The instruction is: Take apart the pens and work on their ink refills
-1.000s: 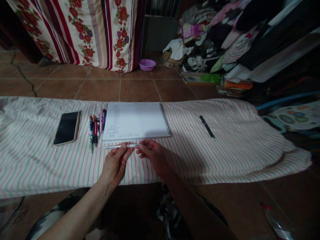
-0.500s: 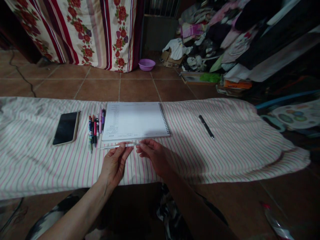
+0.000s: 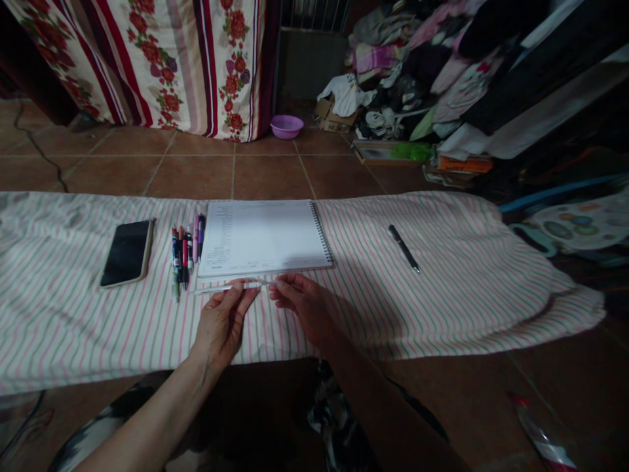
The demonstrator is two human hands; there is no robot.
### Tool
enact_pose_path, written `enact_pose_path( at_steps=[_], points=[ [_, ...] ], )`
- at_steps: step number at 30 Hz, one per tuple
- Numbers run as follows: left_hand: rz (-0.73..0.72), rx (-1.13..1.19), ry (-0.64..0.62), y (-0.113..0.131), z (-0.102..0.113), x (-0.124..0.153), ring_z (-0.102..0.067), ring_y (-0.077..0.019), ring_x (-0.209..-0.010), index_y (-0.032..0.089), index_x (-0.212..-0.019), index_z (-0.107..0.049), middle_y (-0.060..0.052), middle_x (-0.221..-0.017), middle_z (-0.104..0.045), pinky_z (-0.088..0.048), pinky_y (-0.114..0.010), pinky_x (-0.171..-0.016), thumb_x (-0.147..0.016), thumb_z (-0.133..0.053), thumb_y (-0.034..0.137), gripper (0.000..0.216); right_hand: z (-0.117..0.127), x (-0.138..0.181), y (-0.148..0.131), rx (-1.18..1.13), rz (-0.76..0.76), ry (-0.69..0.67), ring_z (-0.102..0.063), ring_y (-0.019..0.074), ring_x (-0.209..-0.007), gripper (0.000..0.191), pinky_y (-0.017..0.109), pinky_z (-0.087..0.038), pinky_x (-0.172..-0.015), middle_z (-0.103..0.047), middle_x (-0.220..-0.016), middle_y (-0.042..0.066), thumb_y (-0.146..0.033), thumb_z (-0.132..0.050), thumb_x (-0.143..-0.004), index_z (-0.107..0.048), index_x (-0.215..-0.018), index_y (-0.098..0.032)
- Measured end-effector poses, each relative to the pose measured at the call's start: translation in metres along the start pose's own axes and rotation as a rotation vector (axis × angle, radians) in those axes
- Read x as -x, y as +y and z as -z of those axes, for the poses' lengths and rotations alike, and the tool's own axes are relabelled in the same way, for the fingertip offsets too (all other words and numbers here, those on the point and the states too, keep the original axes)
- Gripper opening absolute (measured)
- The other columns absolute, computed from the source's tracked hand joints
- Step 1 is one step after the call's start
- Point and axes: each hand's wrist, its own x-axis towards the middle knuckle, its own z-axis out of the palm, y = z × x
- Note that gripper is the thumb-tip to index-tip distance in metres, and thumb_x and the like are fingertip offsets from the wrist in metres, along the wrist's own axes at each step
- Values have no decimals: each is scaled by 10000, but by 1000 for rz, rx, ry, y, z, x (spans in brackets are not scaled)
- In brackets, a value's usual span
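Observation:
A thin white pen [image 3: 221, 287] lies crosswise just below a spiral notebook [image 3: 263, 238] on a striped cloth [image 3: 442, 288]. My left hand [image 3: 223, 321] pinches the pen near its right end. My right hand [image 3: 302, 307] meets it at the same end, fingertips closed on the pen's tip or cap; which one I cannot tell. A row of several coloured pens [image 3: 184, 252] lies left of the notebook. Left of those rests a dark phone [image 3: 126, 252].
A black pen [image 3: 403, 248] lies alone on the cloth to the right. Beyond the cloth are floor tiles, a purple bowl [image 3: 287, 126], a floral curtain [image 3: 162, 59] and a heap of clothes [image 3: 422, 72] at the back right.
Both hands stay on the white pen in the same place. The view has shifted slightly; nothing on the cloth has moved.

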Motion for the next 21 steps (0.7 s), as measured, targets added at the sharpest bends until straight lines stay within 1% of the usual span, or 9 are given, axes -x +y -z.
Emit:
enact_pose_path(
  at_steps=[5, 8, 11, 15, 21],
  points=[
    [-8, -13, 5, 0, 0, 0, -642, -103, -673, 70, -625, -639, -18, -636, -652, -540, -336, -818, -753, -539, -26, 188, 2, 0, 1, -2, -3, -13, -616, 112, -616, 241, 245, -488, -611, -665, -684, 17, -305, -697, -616, -585, -764, -151],
    [-4, -15, 2, 0, 1, 0, -647, -116, -700, 79, -606, -633, -31, -663, -663, -544, -327, -809, -743, -559, -14, 182, 2, 0, 2, -22, 2, -30, -621, 116, -626, 227, 264, -500, -646, -664, -684, 18, -299, -686, -629, -582, -765, -149],
    [-4, -15, -6, -1, 1, -1, -651, -129, -724, 90, -566, -617, -42, -694, -674, -547, -326, -802, -723, -588, 0, 183, 1, 0, 2, -59, -12, -38, -622, 116, -617, 218, 284, -505, -679, -666, -677, 12, -274, -682, -616, -577, -762, -152],
    [-13, -24, -4, -1, 2, -1, -650, -127, -711, 94, -573, -621, -35, -682, -672, -548, -325, -798, -706, -605, 1, 163, -2, 1, 1, -114, -39, -63, -625, 116, -635, 216, 292, -501, -718, -660, -660, 4, -252, -686, -592, -570, -745, -154],
    [-18, -38, -4, -1, 0, 2, -649, -131, -704, 85, -545, -622, -46, -675, -675, -561, -320, -766, -712, -593, -6, 193, 0, -1, 5, -111, 2, -54, -617, 103, -636, 263, 271, -500, -709, -643, -651, -7, -291, -722, -589, -575, -756, -151]
  ],
)
